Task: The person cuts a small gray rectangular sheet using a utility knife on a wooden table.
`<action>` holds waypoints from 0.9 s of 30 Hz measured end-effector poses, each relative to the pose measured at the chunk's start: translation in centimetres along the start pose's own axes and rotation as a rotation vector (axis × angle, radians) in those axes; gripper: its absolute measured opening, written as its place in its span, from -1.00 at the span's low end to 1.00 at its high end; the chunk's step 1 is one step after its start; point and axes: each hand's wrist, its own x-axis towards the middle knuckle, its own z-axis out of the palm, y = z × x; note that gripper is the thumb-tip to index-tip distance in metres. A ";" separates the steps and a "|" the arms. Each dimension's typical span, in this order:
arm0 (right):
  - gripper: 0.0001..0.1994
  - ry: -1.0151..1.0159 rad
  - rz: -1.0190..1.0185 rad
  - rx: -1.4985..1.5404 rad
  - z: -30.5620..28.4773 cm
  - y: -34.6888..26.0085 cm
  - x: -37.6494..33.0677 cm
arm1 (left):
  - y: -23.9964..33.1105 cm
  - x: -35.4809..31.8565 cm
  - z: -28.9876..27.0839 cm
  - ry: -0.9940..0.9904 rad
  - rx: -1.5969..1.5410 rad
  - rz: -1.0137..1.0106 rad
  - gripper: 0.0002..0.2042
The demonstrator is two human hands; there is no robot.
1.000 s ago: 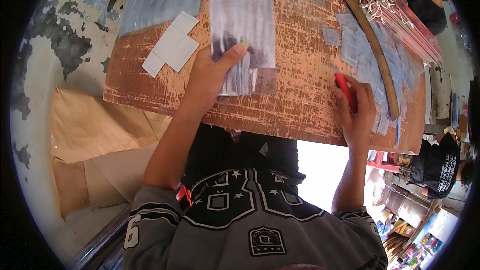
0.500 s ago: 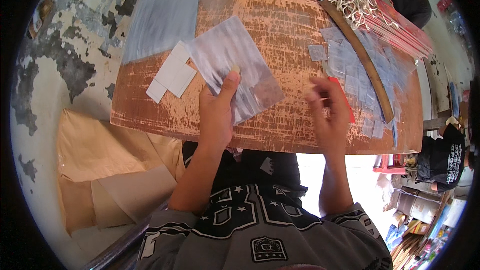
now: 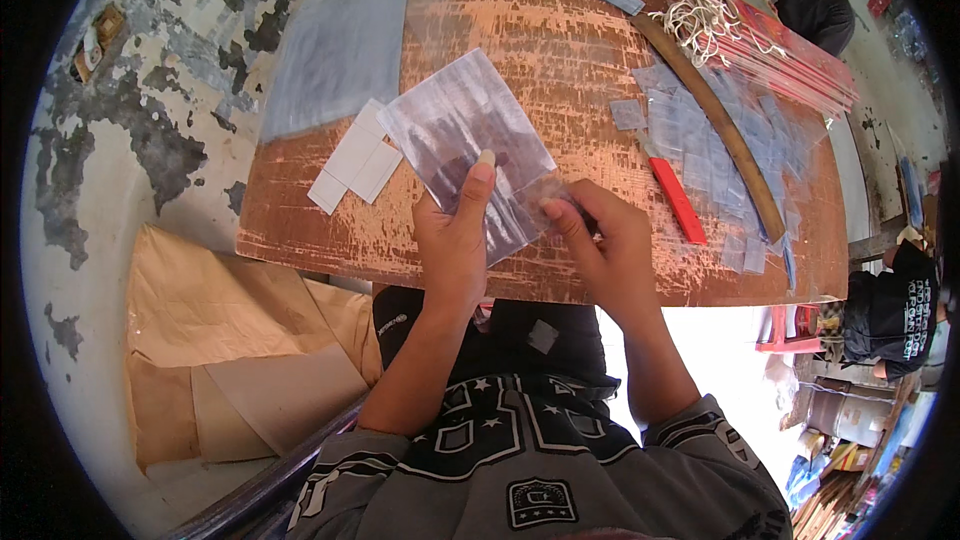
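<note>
My left hand (image 3: 452,245) is closed around a stack of clear plastic sheets (image 3: 470,105), its thumb lying on top. The sheets tilt above the worn brown table and shine with reflections. At their lower right corner, my right hand (image 3: 610,245) pinches the plastic between thumb and fingers. A see-through square patch shows at that corner; whether it is a separate piece I cannot tell. White cut card pieces (image 3: 358,158) lie on the table left of the sheets. To the right of my right hand rests a flat red bar-shaped tool (image 3: 678,202).
Many small clear plastic pieces (image 3: 690,140) spread at the right, beside a long wooden strip (image 3: 725,120). Red rods with white cords (image 3: 705,25) lie behind. A large plastic sheet stack (image 3: 340,50) sits far left. Brown paper (image 3: 240,320) is below left. Two people are at the right.
My right hand has moved left from beside the red tool to the corner of the plastic sheets and now pinches there. My left hand keeps its hold on the sheets.
</note>
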 end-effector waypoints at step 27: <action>-0.75 -0.087 0.427 0.707 -2.9 -3.0 -4.3 | 2.4 -4.6 2.0 -0.176 -0.145 -0.083 -0.70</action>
